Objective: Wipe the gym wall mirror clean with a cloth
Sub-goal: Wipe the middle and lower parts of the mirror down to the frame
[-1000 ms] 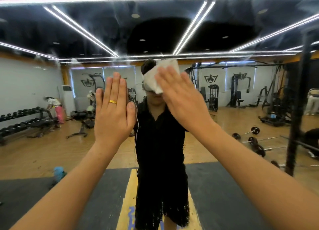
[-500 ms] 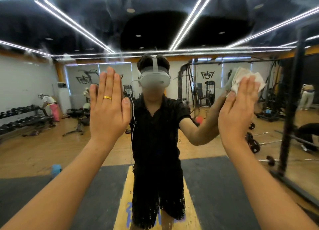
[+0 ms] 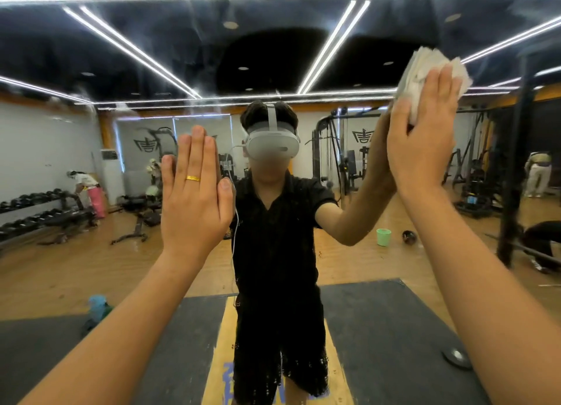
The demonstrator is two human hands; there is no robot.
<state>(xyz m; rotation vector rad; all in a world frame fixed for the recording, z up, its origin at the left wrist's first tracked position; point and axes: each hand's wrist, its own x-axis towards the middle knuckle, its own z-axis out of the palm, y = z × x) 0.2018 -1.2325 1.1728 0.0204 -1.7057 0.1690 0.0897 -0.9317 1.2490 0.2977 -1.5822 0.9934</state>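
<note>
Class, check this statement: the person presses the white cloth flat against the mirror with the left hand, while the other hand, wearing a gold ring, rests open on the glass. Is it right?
Not quite. In the head view the right hand presses the white cloth against the mirror; the left hand, wearing the gold ring, rests open on the glass.

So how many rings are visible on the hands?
1: a gold ring on the left hand, flat against the mirror. The right hand, pressing the cloth, shows none.

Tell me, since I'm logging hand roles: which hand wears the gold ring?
The left hand, flat and open against the mirror, wears it; the right hand is ringless and presses the white cloth.
</note>
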